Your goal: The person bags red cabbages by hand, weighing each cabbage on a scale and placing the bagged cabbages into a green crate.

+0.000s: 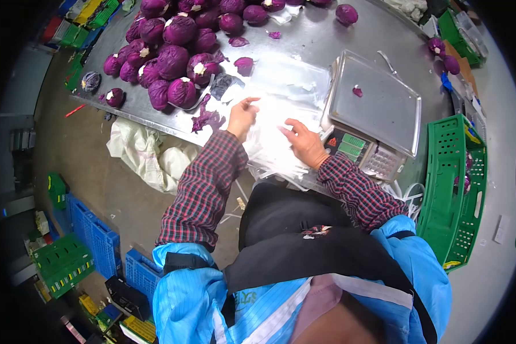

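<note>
My left hand (243, 119) is over the near edge of the metal table, beside a bright stack of clear plastic bags (297, 86). Its fingers are partly bent and look apart, with nothing visible in them. On the other side of the glare, my right hand (305, 142) has thumb and forefinger spread, close to the scale's display. Strong light washes out the plastic between both hands, so whether fingertips touch it is hard to see. Purple trimmed leaves (207, 119) lie left of my left hand. A heap of red cabbages (175, 60) is further back.
A weighing scale (375, 103) with a leaf scrap on its pan stands at right. A knife (387, 62) lies behind it. Green crates (453, 189) are on the right. A white sack (143, 152) hangs below the metal table (315, 40); blue pallets (92, 229) stand lower left.
</note>
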`<control>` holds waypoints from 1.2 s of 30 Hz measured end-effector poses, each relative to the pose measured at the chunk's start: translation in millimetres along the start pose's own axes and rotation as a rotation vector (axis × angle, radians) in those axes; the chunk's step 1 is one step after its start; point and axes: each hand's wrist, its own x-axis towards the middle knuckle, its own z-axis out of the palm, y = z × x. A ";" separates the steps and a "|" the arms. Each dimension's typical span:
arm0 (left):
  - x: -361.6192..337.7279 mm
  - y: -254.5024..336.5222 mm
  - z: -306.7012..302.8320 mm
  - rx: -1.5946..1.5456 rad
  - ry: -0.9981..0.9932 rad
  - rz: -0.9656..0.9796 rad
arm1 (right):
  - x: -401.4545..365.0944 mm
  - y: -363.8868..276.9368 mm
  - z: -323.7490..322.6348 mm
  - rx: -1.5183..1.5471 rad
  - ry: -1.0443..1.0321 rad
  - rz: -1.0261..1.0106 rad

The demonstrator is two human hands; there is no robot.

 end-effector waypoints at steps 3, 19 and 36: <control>6.5 37.2 -40.0 -0.194 0.138 0.084 | -14.0 18.6 31.1 0.002 -0.098 0.043; 37.8 144.7 -124.0 0.525 -0.605 0.699 | 158.9 0.6 -81.2 0.867 -0.174 0.371; 192.1 162.3 -252.7 -0.279 0.110 0.310 | 457.8 32.5 109.4 0.890 0.363 0.466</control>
